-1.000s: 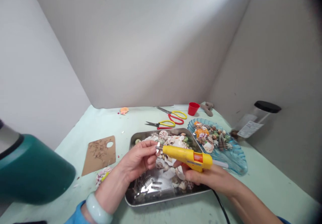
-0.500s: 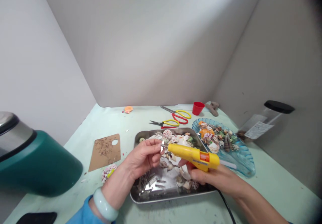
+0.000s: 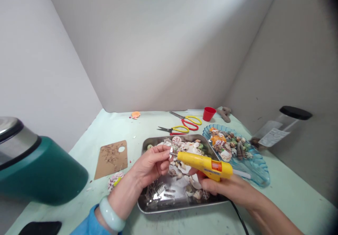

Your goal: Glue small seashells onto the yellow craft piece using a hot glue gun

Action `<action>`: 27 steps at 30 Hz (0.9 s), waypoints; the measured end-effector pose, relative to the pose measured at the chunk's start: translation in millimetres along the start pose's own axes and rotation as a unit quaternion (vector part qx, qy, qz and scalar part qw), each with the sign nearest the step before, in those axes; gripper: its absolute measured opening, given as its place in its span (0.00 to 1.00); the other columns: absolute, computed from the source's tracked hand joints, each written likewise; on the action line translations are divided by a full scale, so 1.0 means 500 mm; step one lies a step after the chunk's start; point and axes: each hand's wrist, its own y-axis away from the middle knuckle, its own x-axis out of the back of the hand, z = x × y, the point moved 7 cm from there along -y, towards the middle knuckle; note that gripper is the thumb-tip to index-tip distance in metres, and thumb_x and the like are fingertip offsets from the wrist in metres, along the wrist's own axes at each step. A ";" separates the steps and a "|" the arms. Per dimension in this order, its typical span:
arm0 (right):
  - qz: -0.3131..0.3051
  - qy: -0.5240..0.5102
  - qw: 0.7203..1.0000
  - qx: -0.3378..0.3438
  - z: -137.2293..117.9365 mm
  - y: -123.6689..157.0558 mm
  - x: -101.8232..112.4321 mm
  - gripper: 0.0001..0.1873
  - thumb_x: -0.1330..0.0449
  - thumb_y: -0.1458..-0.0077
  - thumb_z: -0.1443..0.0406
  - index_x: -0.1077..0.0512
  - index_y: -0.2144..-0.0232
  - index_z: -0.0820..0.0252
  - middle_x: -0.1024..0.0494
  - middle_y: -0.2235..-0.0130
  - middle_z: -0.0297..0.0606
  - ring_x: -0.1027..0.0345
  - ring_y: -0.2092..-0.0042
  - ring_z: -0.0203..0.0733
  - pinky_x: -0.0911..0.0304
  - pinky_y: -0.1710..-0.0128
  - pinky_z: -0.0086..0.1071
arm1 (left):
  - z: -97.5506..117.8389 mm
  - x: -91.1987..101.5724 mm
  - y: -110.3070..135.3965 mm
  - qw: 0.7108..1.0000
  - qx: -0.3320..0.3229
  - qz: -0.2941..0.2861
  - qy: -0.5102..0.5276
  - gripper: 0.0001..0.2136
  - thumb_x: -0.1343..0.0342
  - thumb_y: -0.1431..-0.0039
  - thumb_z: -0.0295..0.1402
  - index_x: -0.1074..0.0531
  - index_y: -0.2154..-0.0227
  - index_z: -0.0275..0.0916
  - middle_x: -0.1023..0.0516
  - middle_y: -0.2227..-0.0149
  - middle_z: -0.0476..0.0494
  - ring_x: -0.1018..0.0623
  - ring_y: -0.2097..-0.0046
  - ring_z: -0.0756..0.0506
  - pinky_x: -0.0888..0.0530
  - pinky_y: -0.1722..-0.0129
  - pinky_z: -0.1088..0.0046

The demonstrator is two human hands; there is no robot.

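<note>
My right hand [image 3: 215, 185] is wrapped round the handle of a yellow hot glue gun [image 3: 203, 162], which points left. A whitish glue stick [image 3: 241, 173] sticks out of its back. Between thumb and fingertips, my left hand [image 3: 154, 162] pinches a small silvery metal clip [image 3: 171, 152] right at the gun's nozzle; I cannot tell whether the two touch. Both hands are over a metal tray [image 3: 182, 206] of seashells [image 3: 185, 177]. Loose metal clips [image 3: 158, 192] lie in the tray's left front part.
Blue shell-shaped dish [image 3: 253, 169] with shells and a clear jar [image 3: 280, 127] stand right. Two pairs of scissors [image 3: 194, 120] and a red cup [image 3: 209, 114] are behind. At left are brown cardboard [image 3: 109, 159] and a big green bottle [image 3: 55, 171]. A black cord [image 3: 239, 217] trails in front.
The whole view has shifted slightly. Both hands keep the same pose, with the clip still at the glue gun's nozzle.
</note>
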 end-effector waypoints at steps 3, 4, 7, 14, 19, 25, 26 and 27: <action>0.007 -0.042 0.999 -0.019 0.017 0.001 0.001 0.20 0.41 0.47 0.54 0.29 0.54 0.56 0.31 0.69 0.35 0.39 0.70 0.35 0.40 0.70 0.30 | -0.001 -0.003 0.002 1.000 0.010 -0.008 -0.011 0.08 0.36 0.54 0.27 0.30 0.73 0.33 0.30 0.79 0.51 0.38 0.84 0.59 0.45 0.85 0.82; 0.009 -0.056 0.998 -0.022 0.022 0.001 0.001 0.20 0.41 0.47 0.54 0.29 0.53 0.57 0.31 0.69 0.35 0.39 0.70 0.35 0.40 0.70 0.31 | -0.001 -0.003 0.002 1.000 0.010 -0.010 -0.013 0.08 0.36 0.54 0.27 0.30 0.73 0.33 0.30 0.79 0.51 0.38 0.84 0.59 0.45 0.85 0.82; 0.023 -0.088 0.995 -0.030 0.034 0.002 0.004 0.20 0.40 0.47 0.55 0.29 0.53 0.57 0.29 0.67 0.36 0.37 0.67 0.38 0.39 0.69 0.32 | -0.001 -0.002 0.001 1.000 0.007 -0.010 -0.016 0.08 0.36 0.54 0.28 0.30 0.72 0.33 0.31 0.78 0.52 0.39 0.84 0.59 0.45 0.85 0.82; 0.011 -0.064 0.997 -0.034 0.029 -0.001 0.002 0.22 0.40 0.48 0.54 0.29 0.53 0.56 0.29 0.66 0.37 0.36 0.63 0.40 0.39 0.64 0.35 | -0.002 0.000 0.000 1.000 0.008 -0.006 -0.013 0.09 0.35 0.55 0.28 0.31 0.73 0.33 0.30 0.79 0.52 0.39 0.84 0.59 0.46 0.85 0.82; -0.009 -0.036 0.999 -0.003 0.009 -0.001 -0.001 0.19 0.40 0.48 0.53 0.27 0.56 0.55 0.32 0.69 0.35 0.39 0.69 0.36 0.39 0.68 0.32 | 0.002 0.000 -0.001 1.000 -0.005 -0.003 -0.002 0.10 0.35 0.56 0.28 0.30 0.72 0.34 0.31 0.80 0.53 0.39 0.84 0.60 0.45 0.84 0.83; -0.026 -0.020 0.999 -0.006 0.010 0.002 -0.005 0.20 0.40 0.47 0.53 0.28 0.55 0.54 0.31 0.68 0.35 0.38 0.68 0.37 0.39 0.68 0.31 | 0.003 -0.002 -0.002 1.000 -0.008 -0.007 0.000 0.09 0.35 0.55 0.28 0.30 0.72 0.33 0.32 0.79 0.52 0.39 0.84 0.59 0.44 0.84 0.83; -0.022 -0.024 0.999 -0.007 0.014 0.002 -0.004 0.20 0.41 0.47 0.54 0.28 0.54 0.54 0.30 0.67 0.36 0.38 0.67 0.37 0.39 0.68 0.31 | 0.002 -0.002 -0.002 1.000 -0.006 -0.007 -0.002 0.09 0.35 0.55 0.28 0.30 0.72 0.33 0.32 0.79 0.52 0.39 0.84 0.59 0.44 0.84 0.83; -0.015 -0.030 0.999 -0.011 0.019 0.001 -0.002 0.20 0.41 0.47 0.54 0.28 0.53 0.54 0.29 0.66 0.36 0.37 0.66 0.38 0.38 0.68 0.31 | 0.002 -0.002 -0.002 1.000 -0.004 -0.007 -0.004 0.08 0.36 0.54 0.28 0.29 0.72 0.33 0.31 0.79 0.52 0.39 0.84 0.59 0.44 0.84 0.83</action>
